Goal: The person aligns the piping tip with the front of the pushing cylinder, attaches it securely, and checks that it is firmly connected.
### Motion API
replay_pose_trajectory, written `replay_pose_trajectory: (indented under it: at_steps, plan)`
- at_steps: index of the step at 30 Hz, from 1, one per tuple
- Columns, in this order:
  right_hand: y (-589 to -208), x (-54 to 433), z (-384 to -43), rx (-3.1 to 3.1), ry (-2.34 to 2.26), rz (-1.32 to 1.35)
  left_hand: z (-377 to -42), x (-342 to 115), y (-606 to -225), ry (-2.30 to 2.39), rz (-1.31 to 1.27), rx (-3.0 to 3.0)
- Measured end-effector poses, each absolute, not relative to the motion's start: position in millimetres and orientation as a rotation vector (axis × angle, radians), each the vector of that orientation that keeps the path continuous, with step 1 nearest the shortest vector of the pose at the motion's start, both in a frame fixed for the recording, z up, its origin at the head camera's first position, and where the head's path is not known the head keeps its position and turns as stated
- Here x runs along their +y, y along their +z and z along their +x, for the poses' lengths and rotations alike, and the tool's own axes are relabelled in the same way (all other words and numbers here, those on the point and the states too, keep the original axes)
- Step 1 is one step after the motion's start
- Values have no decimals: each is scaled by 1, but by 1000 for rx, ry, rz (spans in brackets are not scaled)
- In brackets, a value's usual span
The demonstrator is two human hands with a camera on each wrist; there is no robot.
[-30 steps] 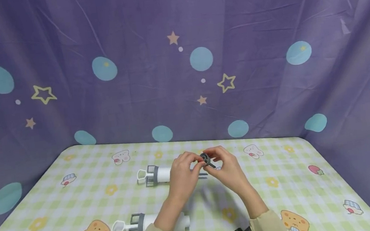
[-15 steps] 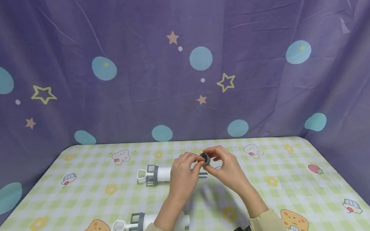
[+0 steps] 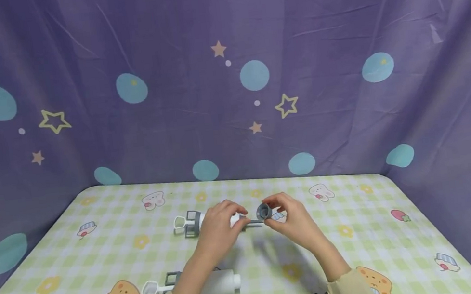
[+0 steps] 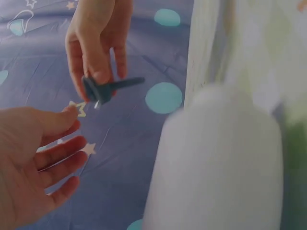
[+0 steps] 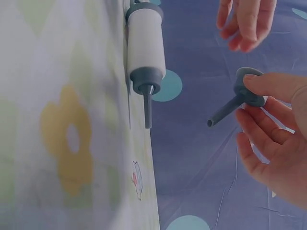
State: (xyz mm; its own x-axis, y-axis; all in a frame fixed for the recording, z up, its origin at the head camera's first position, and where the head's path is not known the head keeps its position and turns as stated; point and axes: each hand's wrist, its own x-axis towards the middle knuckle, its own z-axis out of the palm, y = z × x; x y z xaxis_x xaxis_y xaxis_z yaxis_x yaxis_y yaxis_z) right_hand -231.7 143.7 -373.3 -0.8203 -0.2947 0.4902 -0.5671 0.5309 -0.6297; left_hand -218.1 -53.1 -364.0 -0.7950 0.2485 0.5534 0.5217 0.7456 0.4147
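My right hand (image 3: 293,219) pinches a grey nozzle cap (image 3: 263,211) between thumb and fingers above the table. Its round hollow side faces the head camera, and in the right wrist view the long thin spout (image 5: 225,111) points down and left. To the left, my left hand (image 3: 220,227) holds nothing, its fingers loosely bent and apart from the cap. Behind that hand lies a white syringe-like press (image 3: 193,223) with a grey nozzle (image 5: 147,103). Nearer the front edge lies a second white press (image 3: 219,283) with a white neck, partly covered by my left forearm.
A green-and-white checked cloth (image 3: 404,249) with printed cartoons covers the table. A purple curtain (image 3: 198,122) with stars and dots hangs right behind it. Up close in the left wrist view stands the white barrel (image 4: 216,167) of the front press.
My left hand has let go of the nozzle cap and moved left and down. The cap, now in my right hand alone, has turned its hollow side toward the head camera.
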Motion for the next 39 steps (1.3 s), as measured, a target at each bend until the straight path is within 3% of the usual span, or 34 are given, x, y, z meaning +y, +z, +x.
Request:
replay_pose_trajectory:
  at_steps: [18,26,39]
  plan:
    - [-383,150,-219,-2656,1164,806,-205,-94,-367,-590,-916,-2883]
    - [-387,154,-215,-2721,1159,842,-201,-107,-372,-728,-1098,-2959]
    - [-390,156,-216,-2751,1074,918,-194,-114,-377,-678,-1111,-3123]
